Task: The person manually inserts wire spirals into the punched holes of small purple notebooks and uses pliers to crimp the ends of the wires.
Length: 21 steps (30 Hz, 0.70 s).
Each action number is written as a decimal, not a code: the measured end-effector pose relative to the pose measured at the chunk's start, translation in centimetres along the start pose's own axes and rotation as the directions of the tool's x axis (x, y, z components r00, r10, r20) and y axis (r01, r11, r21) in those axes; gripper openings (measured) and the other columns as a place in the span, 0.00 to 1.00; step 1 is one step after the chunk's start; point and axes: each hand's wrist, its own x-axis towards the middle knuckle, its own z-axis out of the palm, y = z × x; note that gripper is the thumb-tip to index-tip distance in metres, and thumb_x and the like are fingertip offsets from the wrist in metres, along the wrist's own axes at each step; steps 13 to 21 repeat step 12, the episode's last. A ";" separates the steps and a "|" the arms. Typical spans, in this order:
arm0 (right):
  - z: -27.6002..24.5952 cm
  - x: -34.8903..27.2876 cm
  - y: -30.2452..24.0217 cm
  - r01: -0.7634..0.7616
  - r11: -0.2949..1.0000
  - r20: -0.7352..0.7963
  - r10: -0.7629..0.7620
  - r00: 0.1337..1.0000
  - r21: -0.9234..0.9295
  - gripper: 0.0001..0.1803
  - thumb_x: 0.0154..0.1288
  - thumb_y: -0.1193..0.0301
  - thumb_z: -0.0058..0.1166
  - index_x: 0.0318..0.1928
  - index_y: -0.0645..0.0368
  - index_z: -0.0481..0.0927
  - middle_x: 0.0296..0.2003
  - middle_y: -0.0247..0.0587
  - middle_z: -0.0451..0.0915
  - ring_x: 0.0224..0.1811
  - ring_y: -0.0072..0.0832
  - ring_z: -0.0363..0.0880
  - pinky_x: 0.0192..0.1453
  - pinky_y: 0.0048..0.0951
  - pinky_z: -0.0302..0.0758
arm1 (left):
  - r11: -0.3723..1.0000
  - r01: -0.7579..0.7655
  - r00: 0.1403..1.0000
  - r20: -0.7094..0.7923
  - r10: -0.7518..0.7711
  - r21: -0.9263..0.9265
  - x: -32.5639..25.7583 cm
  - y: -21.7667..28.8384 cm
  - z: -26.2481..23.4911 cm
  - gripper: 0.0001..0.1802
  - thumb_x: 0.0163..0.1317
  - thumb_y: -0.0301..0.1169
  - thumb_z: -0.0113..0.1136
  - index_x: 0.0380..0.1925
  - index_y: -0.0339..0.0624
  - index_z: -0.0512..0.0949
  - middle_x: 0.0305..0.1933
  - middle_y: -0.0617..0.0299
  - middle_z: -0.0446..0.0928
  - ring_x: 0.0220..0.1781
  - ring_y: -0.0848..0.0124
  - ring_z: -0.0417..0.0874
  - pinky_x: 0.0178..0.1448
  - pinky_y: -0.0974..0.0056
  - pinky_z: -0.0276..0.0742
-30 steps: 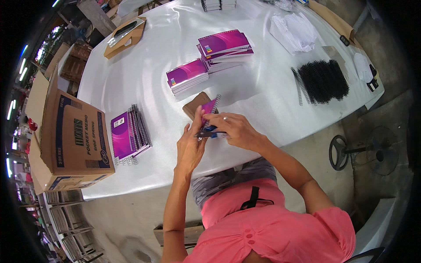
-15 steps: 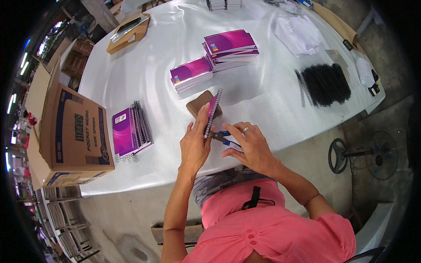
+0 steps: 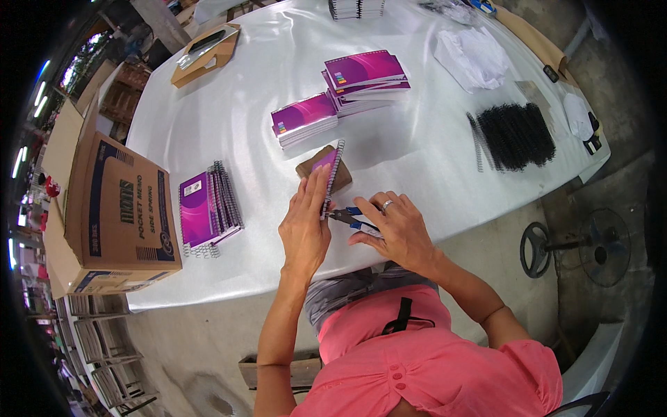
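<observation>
Showing: a person at a white table (image 3: 229, 104), binding small spiral notebooks, seen from above.
Left hand (image 3: 304, 226): fingers extended and pressed flat against the purple cover of a spiral notebook (image 3: 328, 172), steadying it on edge.
Spiral notebook: upright on its long edge, wire coil facing the person's right, standing just in front of a brown cardboard piece (image 3: 316, 161) on the table.
Right hand (image 3: 397, 229): fingers curled tight around blue-handled pliers (image 3: 351, 217); a ring shows on one finger.
Pliers: tips meet the lower end of the notebook's coil, between the two hands; whether the tips are closed on the wire is too small to tell.
Behind the work: two stacks of purple notebooks, a lower stack (image 3: 304, 119) and a taller stack (image 3: 366, 78), both well apart from the hands.
Person's left: a row of finished notebooks (image 3: 208, 208) lying fanned beside an open cardboard carton (image 3: 118, 208) at the table's corner.
Person's right: a heap of black wire coils (image 3: 517, 135), with white crumpled wrapping (image 3: 476, 55) beyond it.
Far edge: a cardboard tray (image 3: 205, 48) and another stack of notebooks (image 3: 356, 8).
Obstructions: the left hand hides most of the held notebook's cover; the table near the hands carries only the cardboard piece.
Floor: a small fan (image 3: 577, 247) stands beside the table on the person's right.
</observation>
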 end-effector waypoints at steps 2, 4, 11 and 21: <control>-0.2 0.3 0.0 0.010 1.000 0.020 -0.010 1.000 -0.002 0.34 0.54 0.47 0.63 0.54 0.58 0.75 0.37 0.41 0.75 0.40 0.37 0.74 0.42 0.37 0.69 | 1.000 0.002 1.000 -0.025 -0.001 0.024 0.1 -0.1 -0.1 0.36 0.61 0.24 0.60 0.69 0.56 0.64 0.67 0.59 0.71 0.64 0.50 0.75 0.54 0.55 0.80; -0.6 0.9 -0.1 0.008 0.999 0.007 -0.008 1.000 0.043 0.34 0.53 0.47 0.63 0.53 0.58 0.75 0.36 0.41 0.75 0.38 0.36 0.75 0.40 0.36 0.69 | 0.998 0.003 0.998 -0.055 0.000 0.056 0.2 -0.1 -0.4 0.36 0.60 0.24 0.60 0.69 0.56 0.64 0.66 0.59 0.72 0.64 0.51 0.75 0.52 0.55 0.81; 0.1 1.4 -0.5 0.013 0.998 0.012 -0.013 1.000 0.059 0.35 0.51 0.50 0.66 0.56 0.57 0.76 0.37 0.40 0.76 0.38 0.39 0.75 0.43 0.39 0.71 | 0.993 0.111 0.994 0.000 -0.111 -0.046 0.0 -0.5 -0.7 0.40 0.55 0.17 0.58 0.70 0.54 0.63 0.64 0.54 0.73 0.59 0.57 0.80 0.50 0.57 0.82; 0.1 1.2 -0.4 -0.025 0.996 0.069 0.020 0.997 0.082 0.36 0.52 0.50 0.66 0.56 0.57 0.76 0.38 0.40 0.76 0.40 0.40 0.75 0.45 0.40 0.71 | 0.990 0.132 0.991 0.000 -0.132 -0.041 -0.1 -0.4 -0.7 0.42 0.53 0.11 0.54 0.70 0.55 0.64 0.65 0.58 0.74 0.55 0.60 0.84 0.49 0.59 0.82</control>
